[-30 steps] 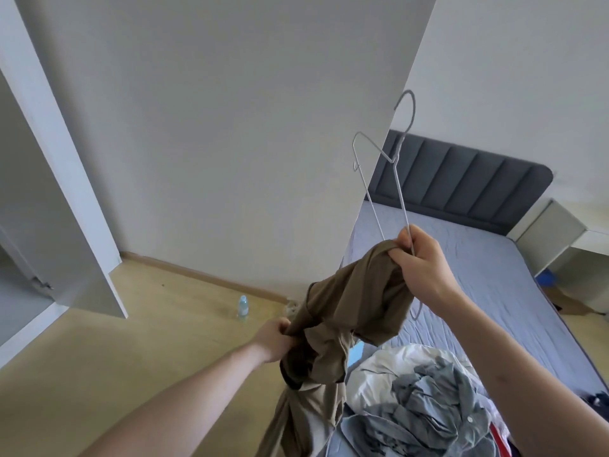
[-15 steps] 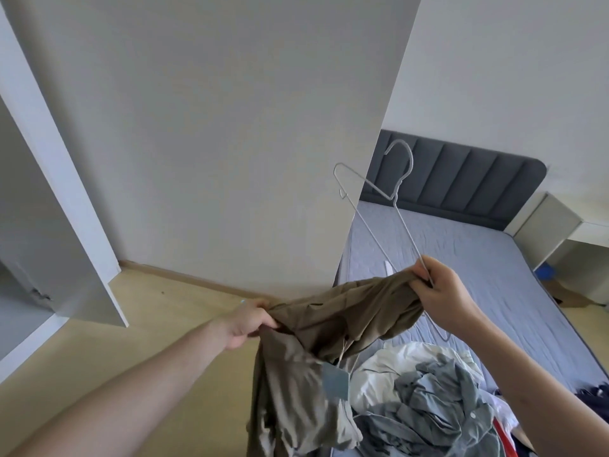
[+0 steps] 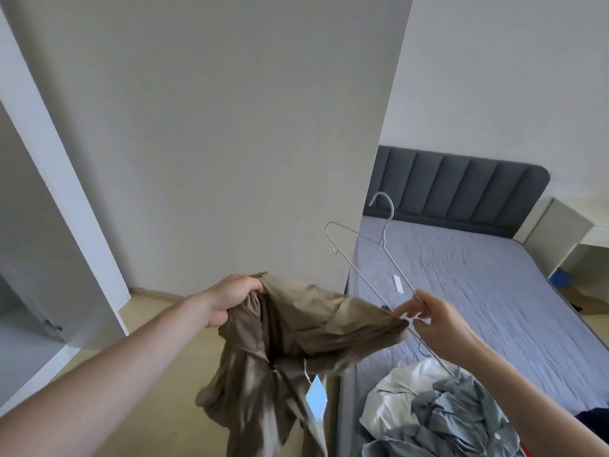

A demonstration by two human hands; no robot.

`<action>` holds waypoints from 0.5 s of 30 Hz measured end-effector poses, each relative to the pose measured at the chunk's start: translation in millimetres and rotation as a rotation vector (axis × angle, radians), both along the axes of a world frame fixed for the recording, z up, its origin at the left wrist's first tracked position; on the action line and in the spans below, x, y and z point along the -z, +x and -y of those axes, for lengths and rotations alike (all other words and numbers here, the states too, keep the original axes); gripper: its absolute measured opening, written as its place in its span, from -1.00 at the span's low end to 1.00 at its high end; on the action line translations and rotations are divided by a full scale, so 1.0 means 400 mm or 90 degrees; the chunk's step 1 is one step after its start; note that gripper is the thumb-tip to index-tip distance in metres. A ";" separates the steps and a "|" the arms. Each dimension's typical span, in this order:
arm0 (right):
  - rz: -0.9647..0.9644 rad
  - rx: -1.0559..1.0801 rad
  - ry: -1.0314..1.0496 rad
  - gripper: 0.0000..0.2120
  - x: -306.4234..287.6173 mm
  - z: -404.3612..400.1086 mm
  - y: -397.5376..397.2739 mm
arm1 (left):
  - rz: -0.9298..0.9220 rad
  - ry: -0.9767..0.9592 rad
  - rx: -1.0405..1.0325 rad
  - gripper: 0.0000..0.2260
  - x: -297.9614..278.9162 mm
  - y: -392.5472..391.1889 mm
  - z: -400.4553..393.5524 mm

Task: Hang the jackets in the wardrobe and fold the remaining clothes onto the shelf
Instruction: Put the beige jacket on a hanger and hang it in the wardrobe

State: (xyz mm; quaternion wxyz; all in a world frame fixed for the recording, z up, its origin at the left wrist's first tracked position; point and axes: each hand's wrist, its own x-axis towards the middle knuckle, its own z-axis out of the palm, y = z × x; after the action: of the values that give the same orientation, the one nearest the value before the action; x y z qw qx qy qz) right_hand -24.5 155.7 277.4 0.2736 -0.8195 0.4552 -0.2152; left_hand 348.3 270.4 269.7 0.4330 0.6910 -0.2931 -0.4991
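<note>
A: What differs from half a second ago?

B: The left hand [image 3: 230, 300] has risen and moved left, so the tan jacket [image 3: 296, 341] is now stretched wider between the two hands. The wire hanger [image 3: 372, 258] has tilted lower, its hook now in front of the dark headboard [image 3: 461, 189] rather than the wall.

A: How is each grip set?

B: The left hand's fingers are curled round a bunched edge of the jacket. The right hand [image 3: 435, 321] pinches the jacket's other end together with the hanger's wire, fingertips pressed on both.

A: Where is the jacket?

B: In the air, above the wooden floor [image 3: 99, 390] just beside the corner of the bed [image 3: 478, 291]. Most of it hangs down, with a pale blue tag [image 3: 316, 397] dangling.

A: Anything hidden or cut off?

B: The jacket's lower part runs off the bottom edge. The hanger's lower end goes behind the right wrist. A pile of grey and white clothes [image 3: 438, 413] on the bed is partly covered by the right forearm. Whether the hanger is inside the jacket cannot be told.

A: Edges and room?

B: A wall corner [image 3: 372, 192] stands just behind the jacket. At the left, a white wardrobe door [image 3: 62, 209] stands ajar, with floor between it and the hands
</note>
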 end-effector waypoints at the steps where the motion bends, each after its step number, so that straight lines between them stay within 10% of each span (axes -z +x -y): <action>1: 0.008 -0.011 0.014 -0.79 -0.009 -0.007 0.002 | 0.009 -0.004 -0.066 -0.85 -0.006 0.008 0.006; 15: 0.097 -0.152 0.090 -0.56 -0.133 -0.116 0.010 | 0.235 0.024 -0.159 -0.86 -0.046 0.210 0.041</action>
State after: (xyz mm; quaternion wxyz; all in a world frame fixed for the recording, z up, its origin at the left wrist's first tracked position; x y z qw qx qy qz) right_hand -20.6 202.0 330.6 0.3878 -0.8278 0.3464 -0.2105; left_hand 432.3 254.1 288.1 0.4174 0.8096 -0.2701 -0.3122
